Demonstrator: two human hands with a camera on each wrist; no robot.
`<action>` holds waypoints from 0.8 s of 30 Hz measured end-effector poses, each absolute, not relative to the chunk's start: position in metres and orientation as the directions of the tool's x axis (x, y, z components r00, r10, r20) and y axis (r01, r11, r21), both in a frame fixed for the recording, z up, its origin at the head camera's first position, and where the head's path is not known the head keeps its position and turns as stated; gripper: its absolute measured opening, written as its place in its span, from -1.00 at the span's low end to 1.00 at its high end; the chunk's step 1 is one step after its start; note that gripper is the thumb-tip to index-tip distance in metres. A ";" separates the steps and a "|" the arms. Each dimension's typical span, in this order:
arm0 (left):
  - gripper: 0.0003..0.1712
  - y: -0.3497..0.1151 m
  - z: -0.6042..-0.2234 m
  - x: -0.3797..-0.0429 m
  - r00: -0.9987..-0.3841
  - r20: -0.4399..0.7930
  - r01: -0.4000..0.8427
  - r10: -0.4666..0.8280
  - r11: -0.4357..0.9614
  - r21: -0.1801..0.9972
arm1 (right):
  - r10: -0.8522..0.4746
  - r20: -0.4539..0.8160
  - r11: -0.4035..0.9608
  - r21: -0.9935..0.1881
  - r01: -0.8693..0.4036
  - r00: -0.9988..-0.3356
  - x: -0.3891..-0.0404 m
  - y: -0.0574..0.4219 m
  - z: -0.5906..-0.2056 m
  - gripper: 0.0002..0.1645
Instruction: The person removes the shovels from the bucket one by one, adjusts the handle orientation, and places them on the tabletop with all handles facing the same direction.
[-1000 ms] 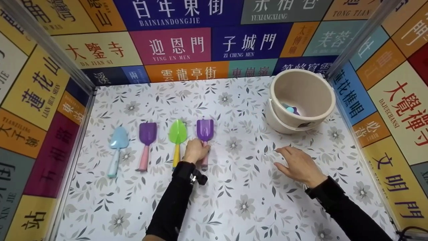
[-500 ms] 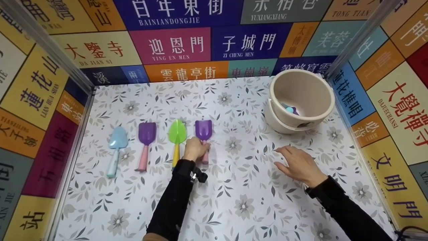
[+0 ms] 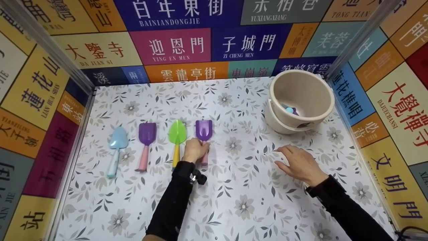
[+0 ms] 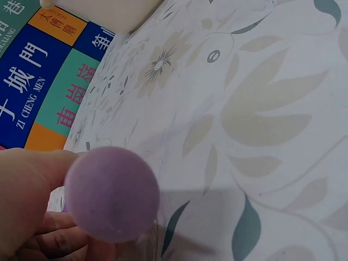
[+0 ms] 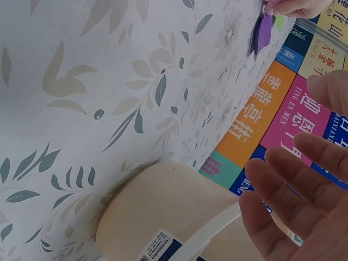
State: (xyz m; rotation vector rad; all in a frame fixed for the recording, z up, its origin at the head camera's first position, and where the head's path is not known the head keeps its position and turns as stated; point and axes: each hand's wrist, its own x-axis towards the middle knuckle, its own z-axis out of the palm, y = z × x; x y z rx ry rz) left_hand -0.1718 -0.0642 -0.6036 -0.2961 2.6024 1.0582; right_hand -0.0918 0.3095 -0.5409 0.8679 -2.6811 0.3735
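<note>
In the head view, several toy shovels lie side by side on the table. My left hand grips the pink handle of the rightmost one, a purple square-bladed shovel. The left wrist view shows the rounded handle end sticking out beside my thumb. To its left lie a green pointed trowel with a yellow handle, a second purple shovel with a pink handle, and a light blue trowel. My right hand holds nothing, fingers relaxed, in front of the beige bucket.
Inside the bucket sits a small turquoise and purple thing, mostly hidden. A flower-patterned cover lies over the table. Panels with large printed characters wall in the back and both sides. A black cable lies at the right front.
</note>
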 end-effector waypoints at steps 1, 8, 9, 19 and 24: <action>-0.60 -0.065 -0.603 -0.171 -0.931 -0.359 -0.300 -0.070 0.709 0.639 | -0.524 0.359 0.784 -0.151 -0.602 -0.772 -0.092 0.310 -0.541 -0.53; -0.55 -0.077 -0.592 -0.166 -0.955 -0.293 -0.225 -0.046 0.757 0.613 | -0.530 0.369 0.780 -0.141 -0.610 -0.764 -0.093 0.310 -0.540 -0.52; -0.52 -0.080 -0.590 -0.164 -0.960 -0.276 -0.210 -0.042 0.761 0.614 | -0.528 0.366 0.782 -0.142 -0.606 -0.767 -0.093 0.310 -0.540 -0.52; -0.50 -0.119 -0.553 -0.137 -0.996 0.029 0.084 0.084 0.789 0.608 | -0.501 0.318 0.808 -0.160 -0.567 -0.805 -0.093 0.312 -0.536 -0.52; -0.50 -0.135 -0.536 -0.119 -0.981 0.139 0.185 0.132 0.838 0.513 | -0.498 0.329 0.806 -0.164 -0.568 -0.802 -0.094 0.313 -0.535 -0.53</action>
